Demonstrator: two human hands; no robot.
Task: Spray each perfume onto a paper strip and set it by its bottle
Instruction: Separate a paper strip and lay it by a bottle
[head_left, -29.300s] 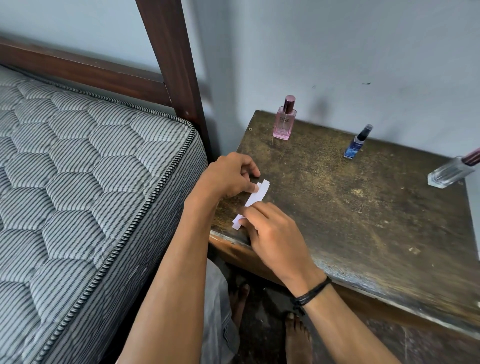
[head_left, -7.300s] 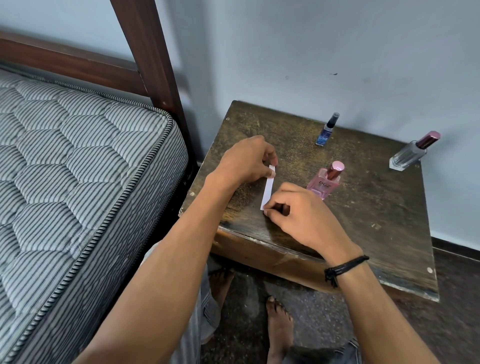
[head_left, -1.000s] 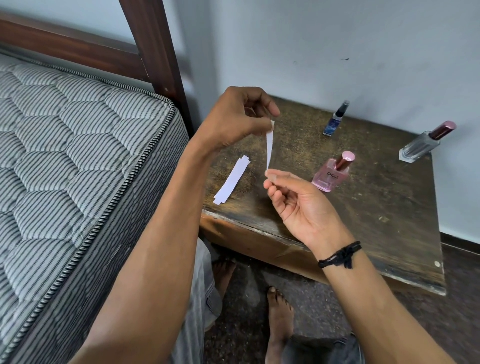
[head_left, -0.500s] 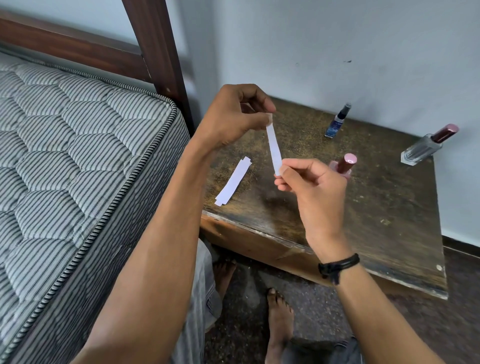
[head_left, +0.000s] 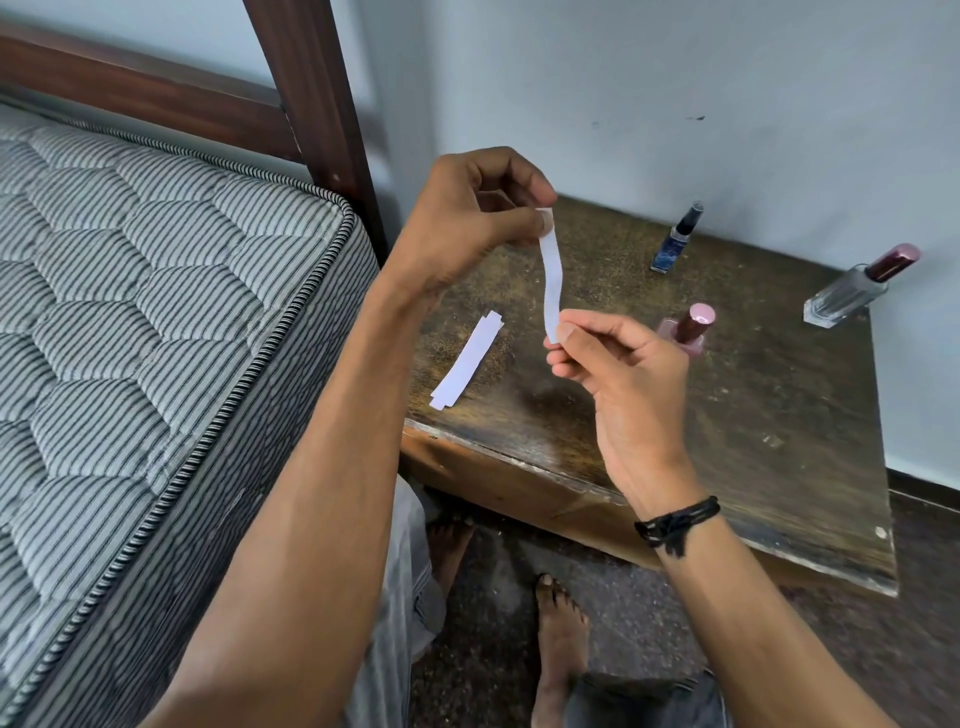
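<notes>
Where it hangs at the frame's centre, above the tabletop (head_left: 753, 415), the strip (head_left: 551, 283) is narrow, white and bent in a slight S. The left hand (head_left: 467, 223) pinches its top end between thumb and forefinger; the right hand (head_left: 618, 374) pinches its bottom end. Left of it, spare strips (head_left: 466, 361) lie flat on the tabletop. A pink bottle (head_left: 688, 332) stands partly hidden behind the right hand. A blue bottle (head_left: 675, 241) and a clear bottle (head_left: 852, 293) stand toward the upper right. A striped mattress (head_left: 130, 312) fills the left.
</notes>
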